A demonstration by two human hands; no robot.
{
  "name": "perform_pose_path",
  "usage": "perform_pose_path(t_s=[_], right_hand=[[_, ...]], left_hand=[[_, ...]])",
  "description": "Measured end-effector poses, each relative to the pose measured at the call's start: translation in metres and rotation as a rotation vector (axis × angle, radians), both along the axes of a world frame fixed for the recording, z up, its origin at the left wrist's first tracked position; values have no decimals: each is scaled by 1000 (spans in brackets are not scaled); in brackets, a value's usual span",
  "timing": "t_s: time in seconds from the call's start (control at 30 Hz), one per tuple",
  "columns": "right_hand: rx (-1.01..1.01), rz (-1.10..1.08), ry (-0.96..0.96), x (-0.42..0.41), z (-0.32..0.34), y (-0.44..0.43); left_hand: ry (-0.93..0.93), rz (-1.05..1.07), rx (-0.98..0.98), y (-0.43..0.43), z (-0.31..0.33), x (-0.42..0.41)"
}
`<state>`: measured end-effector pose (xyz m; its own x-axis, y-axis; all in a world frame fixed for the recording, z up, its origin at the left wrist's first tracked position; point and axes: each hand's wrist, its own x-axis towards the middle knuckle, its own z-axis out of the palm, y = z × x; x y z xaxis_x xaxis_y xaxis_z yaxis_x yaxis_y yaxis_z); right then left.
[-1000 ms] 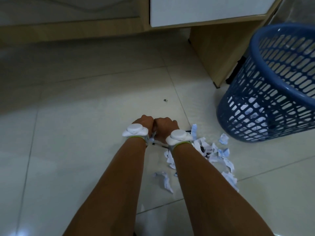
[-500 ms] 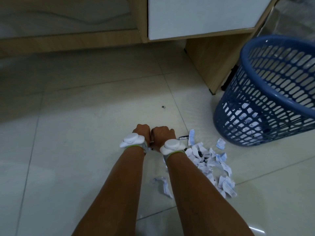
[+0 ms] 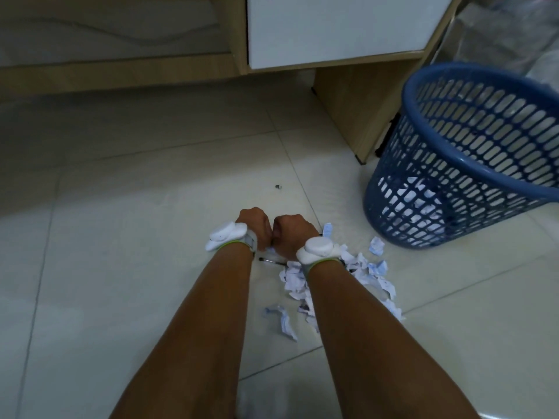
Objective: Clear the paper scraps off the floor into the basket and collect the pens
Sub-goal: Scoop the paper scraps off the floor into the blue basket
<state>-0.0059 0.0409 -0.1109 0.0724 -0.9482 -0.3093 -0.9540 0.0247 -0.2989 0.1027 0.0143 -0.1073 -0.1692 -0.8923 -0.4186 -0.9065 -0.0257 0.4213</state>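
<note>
My left hand [image 3: 254,225] and my right hand [image 3: 292,234] rest side by side on the tiled floor, knuckles up and fingers curled under, out of sight. A bit of white paper shows between them. A black pen [image 3: 270,261] lies on the floor just below my wrists. A pile of torn white paper scraps [image 3: 367,272] spreads to the right of my right wrist, with one loose scrap [image 3: 284,322] nearer me between my forearms. The blue plastic basket [image 3: 462,160] stands to the right, with scraps inside [image 3: 423,195] showing through its mesh.
A wooden desk leg [image 3: 357,98] stands just left of the basket, under a white panel [image 3: 332,25]. A small dark speck [image 3: 278,186] lies on the floor beyond my hands. Clear plastic [image 3: 499,31] sits behind the basket.
My hands have stayed pressed together at the left edge of the scrap pile. The view has shifted slightly, so the basket appears lower and nearer the middle.
</note>
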Motion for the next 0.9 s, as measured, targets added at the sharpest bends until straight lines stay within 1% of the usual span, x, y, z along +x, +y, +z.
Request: perform_pose_path(t_s=[0.23,0.4,0.53,0.67,0.77,0.8,0.9], right_hand=[[6,-132,17,-60,21,29],[62,-219,62,-106,30,61],[104,-250,11,-137,33,79],[73,-273,-21,-159,28,94],[122,-261,35,-165,26,100],[148,-263,66,-167,26,102],[250,-256,181,-176,25,109]], left_hand=[[82,-142,14,20,21,-60],[64,-300,41,45,23,-107],[14,-391,106,55,26,-134],[22,-453,-17,61,26,-153],[48,-513,-76,68,18,-154],[28,-560,-96,70,15,-154],[-129,-749,-132,71,10,-157]])
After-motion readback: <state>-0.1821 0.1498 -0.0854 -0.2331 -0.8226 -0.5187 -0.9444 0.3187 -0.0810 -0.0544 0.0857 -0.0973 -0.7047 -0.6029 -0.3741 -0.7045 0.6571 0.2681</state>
